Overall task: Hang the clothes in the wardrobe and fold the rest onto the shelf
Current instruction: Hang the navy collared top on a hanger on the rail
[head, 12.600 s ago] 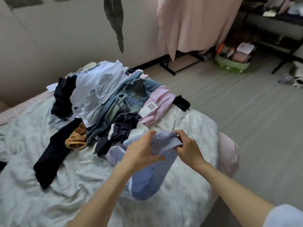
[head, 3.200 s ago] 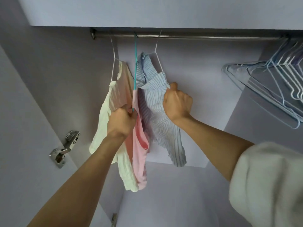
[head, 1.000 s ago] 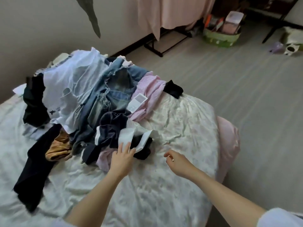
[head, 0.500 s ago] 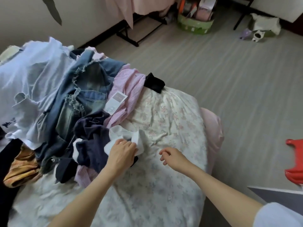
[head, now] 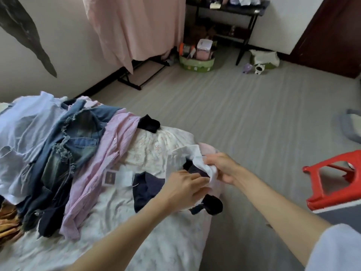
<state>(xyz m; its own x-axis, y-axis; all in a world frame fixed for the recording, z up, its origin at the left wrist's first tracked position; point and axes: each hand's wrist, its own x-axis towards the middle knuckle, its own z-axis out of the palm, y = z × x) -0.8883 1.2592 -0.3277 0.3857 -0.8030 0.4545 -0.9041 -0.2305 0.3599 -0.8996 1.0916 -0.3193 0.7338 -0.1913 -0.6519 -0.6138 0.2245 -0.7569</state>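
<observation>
Both hands are on one garment at the near right corner of the bed point(head: 156, 145). Right hand point(head: 221, 168) has fingers curled tight around a bunched white fold of the navy-and-white top point(head: 187, 159), holding it just above the bed edge. Left hand point(head: 185, 189) sits just beside it, fingers partly curled, tips pinching the same white fabric; its palm covers part of the navy section. The dark part of the top trails down to the left over the floral sheet, and a black end hangs off the bed edge below the left hand. The rest of the clothes pile point(head: 58, 145) lies to the left: pale blue shirt, denim, pink striped shirt point(head: 109, 153) with a paper tag point(head: 110, 178), a black sock point(head: 148, 123) at the far side. Red stool point(head: 332, 184) stands on the floor to the right, well apart from the hands. A pink sheet point(head: 136, 26) hangs from a rack by the far wall, with a green basket point(head: 196, 64) beside it.
</observation>
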